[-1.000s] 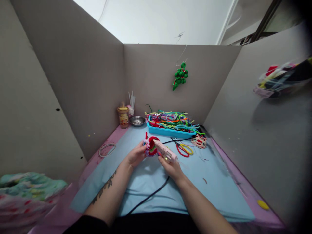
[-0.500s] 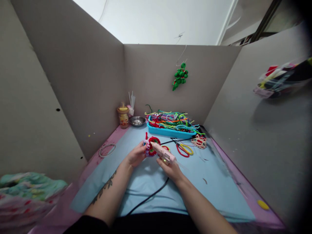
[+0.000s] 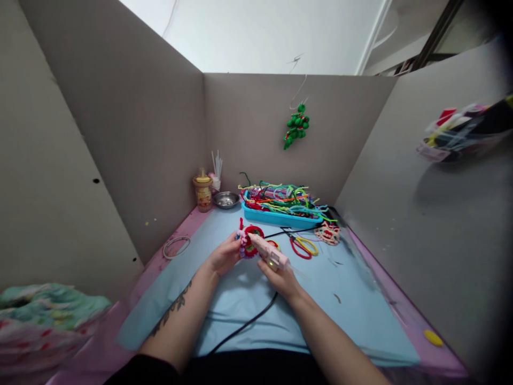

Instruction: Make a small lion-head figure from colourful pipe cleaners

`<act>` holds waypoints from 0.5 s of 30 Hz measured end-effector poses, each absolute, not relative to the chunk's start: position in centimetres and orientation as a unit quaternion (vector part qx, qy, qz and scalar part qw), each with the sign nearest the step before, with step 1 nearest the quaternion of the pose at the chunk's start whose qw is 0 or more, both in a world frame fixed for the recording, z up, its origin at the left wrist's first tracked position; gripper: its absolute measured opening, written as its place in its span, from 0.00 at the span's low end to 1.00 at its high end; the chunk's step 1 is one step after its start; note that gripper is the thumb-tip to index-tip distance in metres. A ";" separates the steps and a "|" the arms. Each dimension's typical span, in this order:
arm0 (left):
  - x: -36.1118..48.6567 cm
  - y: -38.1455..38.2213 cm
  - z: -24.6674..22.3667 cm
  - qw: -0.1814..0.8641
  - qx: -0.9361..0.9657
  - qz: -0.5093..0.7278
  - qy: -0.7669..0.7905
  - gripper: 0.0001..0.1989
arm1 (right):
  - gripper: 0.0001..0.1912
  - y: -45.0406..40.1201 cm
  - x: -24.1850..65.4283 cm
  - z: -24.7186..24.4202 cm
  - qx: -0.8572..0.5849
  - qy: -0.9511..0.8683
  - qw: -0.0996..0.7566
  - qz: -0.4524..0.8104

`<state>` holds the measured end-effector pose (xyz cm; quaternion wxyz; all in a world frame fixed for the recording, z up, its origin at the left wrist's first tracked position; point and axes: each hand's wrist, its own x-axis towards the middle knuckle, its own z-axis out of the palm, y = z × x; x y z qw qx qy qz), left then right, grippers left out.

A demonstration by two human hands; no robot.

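Note:
My left hand (image 3: 227, 253) is closed on the left side of a small pipe-cleaner craft (image 3: 250, 250), red and green with a lilac and pink edge; a short red stem sticks up from it. In my right hand (image 3: 282, 276) is a pale pink hot glue gun (image 3: 270, 252) with a small lit light on its body. Its nozzle points up and left and meets the craft, or lies just in front of it; I cannot tell which. Part of the craft is hidden behind the gun and my left fingers.
Behind my hands stands a blue tray (image 3: 280, 218) heaped with coloured pipe cleaners. Red-and-yellow scissors (image 3: 303, 248) lie to the right, near a beige and red woven piece (image 3: 328, 233). A metal bowl (image 3: 226, 200) and a lidded cup (image 3: 203, 193) stand back left. A black cord (image 3: 244, 324) crosses the front.

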<state>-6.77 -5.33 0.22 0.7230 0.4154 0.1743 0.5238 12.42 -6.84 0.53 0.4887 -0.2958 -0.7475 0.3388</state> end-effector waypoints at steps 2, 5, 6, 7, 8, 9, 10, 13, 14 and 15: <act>-6.8 -5.3 0.1 0.723 0.417 0.524 0.172 0.21 | 0.25 -6.8 12.5 0.5 -0.286 -0.758 0.474 0.344; -6.8 -5.3 0.1 0.724 0.416 0.524 0.172 0.21 | 0.26 -6.8 12.5 0.6 -0.275 -0.756 0.477 0.356; -6.8 -5.3 0.1 0.724 0.414 0.524 0.173 0.21 | 0.26 -6.8 12.4 0.7 -0.271 -0.754 0.478 0.361; -6.8 -5.3 0.1 0.725 0.411 0.525 0.173 0.21 | 0.26 -6.8 12.4 0.8 -0.269 -0.752 0.478 0.366; -6.8 -5.3 0.1 0.725 0.409 0.527 0.172 0.21 | 0.27 -6.8 12.4 0.9 -0.269 -0.750 0.480 0.368; -6.8 -5.3 0.0 0.725 0.406 0.529 0.171 0.21 | 0.27 -6.9 12.3 0.9 -0.269 -0.749 0.481 0.367; -6.8 -5.2 0.0 0.726 0.405 0.530 0.170 0.20 | 0.26 -6.8 12.3 0.9 -0.268 -0.751 0.481 0.364; -6.8 -5.2 -0.1 0.725 0.406 0.530 0.169 0.20 | 0.26 -6.8 12.3 0.8 -0.268 -0.753 0.484 0.357; -6.9 -5.2 -0.1 0.724 0.409 0.529 0.168 0.20 | 0.25 -6.8 12.3 0.7 -0.270 -0.751 0.486 0.357; -6.8 -5.2 -0.1 0.724 0.411 0.528 0.167 0.19 | 0.26 -6.8 12.3 0.7 -0.272 -0.747 0.489 0.359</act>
